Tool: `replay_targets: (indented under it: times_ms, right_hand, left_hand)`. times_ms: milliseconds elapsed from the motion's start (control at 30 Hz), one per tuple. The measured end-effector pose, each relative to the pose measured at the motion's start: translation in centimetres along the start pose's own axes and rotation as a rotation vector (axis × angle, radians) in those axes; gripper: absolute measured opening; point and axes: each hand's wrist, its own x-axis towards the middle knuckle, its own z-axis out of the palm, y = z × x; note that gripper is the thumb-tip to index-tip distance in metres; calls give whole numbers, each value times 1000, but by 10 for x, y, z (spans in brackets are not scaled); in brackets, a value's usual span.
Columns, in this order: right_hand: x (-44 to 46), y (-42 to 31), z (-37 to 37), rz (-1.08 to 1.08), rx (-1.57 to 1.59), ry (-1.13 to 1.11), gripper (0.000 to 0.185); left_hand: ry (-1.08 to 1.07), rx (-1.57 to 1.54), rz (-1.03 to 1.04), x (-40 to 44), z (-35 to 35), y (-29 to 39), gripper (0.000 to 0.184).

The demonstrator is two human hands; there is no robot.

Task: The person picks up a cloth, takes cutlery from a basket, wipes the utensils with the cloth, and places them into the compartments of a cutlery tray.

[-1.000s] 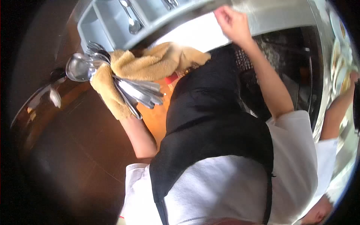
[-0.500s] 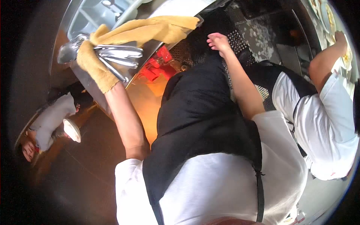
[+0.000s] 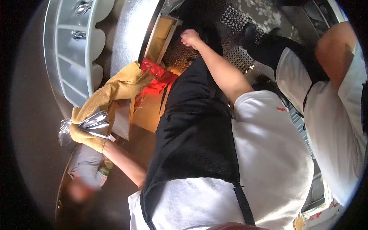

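My left hand is wrapped in a yellow cloth and closed around a bundle of metal spoons. Handles point right, and the rounded ends stick out on the left; some ends may be forks, but blur hides this. The cloth covers most of my fingers, and its loose end trails up and right. Above the bundle is a grey cutlery tray with compartments, some holding cutlery. My right hand hangs in front of my black apron, fingers curled in with nothing visible in them.
A metal counter runs beside the tray. Red plastic lies below its edge, near a wooden-looking frame. A person in grey stands beyond my left hand. At my right, close by, is a co-worker in white. Perforated mat covers the floor.
My left hand, with the cloth and spoons, has moved down in view; more of the tray shows. My right hand has shifted left and its fingers have curled in.
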Motion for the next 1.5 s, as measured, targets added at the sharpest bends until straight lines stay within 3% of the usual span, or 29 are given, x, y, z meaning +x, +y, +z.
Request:
replay_targets:
  times_ms: [67, 133, 167, 233, 267, 300, 333, 367, 400, 500, 533, 600, 767, 800, 933, 1033, 1067, 1167, 1233, 1300, 1367, 1433, 1467, 1500]
  right_hand:
    - [7, -4, 0, -59, -52, 25, 21]
    - [13, -7, 4, 44, -57, 34, 22]
    - [23, -6, 8, 95, -60, 40, 23]
    - [44, 9, 33, 233, 20, -70, 50]
    - [16, -10, 41, 256, 102, -18, 64]
    - [28, -3, 56, 102, -122, -60, 64]
    - [31, -5, 67, -56, -347, -66, 64]
    - [34, -6, 76, -69, -554, -52, 61]
    - [31, 0, 83, 109, -308, 77, 50]
    - [19, 26, 88, -36, -389, 183, 37]
    - [14, 34, 84, -18, -217, 245, 30]
    - [14, 50, 77, -9, -215, 268, 30]
    - [-31, 66, 46, -55, -51, 421, 35]
    - [-44, 58, 33, 24, -40, 370, 35]
    - [-25, 88, 16, -4, -83, 246, 37]
    - [-33, 66, -10, 101, 55, -41, 37]
    - [-41, 56, -20, 94, 12, -77, 39]
    - [-41, 38, -37, 3, -577, 159, 28]
    - [-55, 6, -34, -109, -474, 444, 24]
    - [-56, -39, -13, -235, -687, 151, 19]
    - [12, -29, 46, -480, -725, -27, 19]
    - [54, -40, 71, -837, -834, 59, 34]
    - [72, -39, 82, -1034, -1041, 341, 42]
    - [103, -34, 98, -1051, -1034, 384, 38]
  left_hand:
    - [-91, 621, 399, -1, -10, -5, 40]
    - [-199, 1086, 1078, -7, -1, -8, 45]
    - [-261, 1108, 1195, 3, -3, -17, 51]
    - [-327, 1113, 1465, 15, -1, -34, 59]
    - [-318, 1098, 1622, 17, 4, -41, 60]
    - [-296, 1079, 1779, 18, 8, -48, 62]
    - [-276, 1095, 1871, 6, 21, -46, 42]
    - [-294, 1094, 1741, 20, 8, -56, 35]
    - [-301, 1087, 1613, 34, -5, -67, 28]
    - [-367, 772, 759, 30, -27, -90, 27]
    - [-382, 723, 642, 27, -31, -94, 26]
    - [-391, 657, 440, 20, -42, -104, 26]
    - [-481, 694, 349, 10, -51, -115, 24]
    - [-497, 703, 339, 9, -51, -116, 24]
    - [-543, 732, 307, 7, -42, -120, 22]
    - [-554, 754, 283, 8, -35, -118, 22]
    - [-555, 765, 274, 8, -34, -116, 21]
    - [-546, 795, 251, 7, -32, -114, 20]
    - [-528, 817, 243, 4, -31, -111, 20]
    - [-489, 822, 215, 0, -28, -108, 21]
    - [-446, 831, 198, -6, -22, -106, 22]
    - [-394, 842, 196, -13, -15, -103, 23]
    - [-364, 840, 200, -16, -11, -101, 23]
    - [-335, 839, 203, -20, -4, -100, 24]
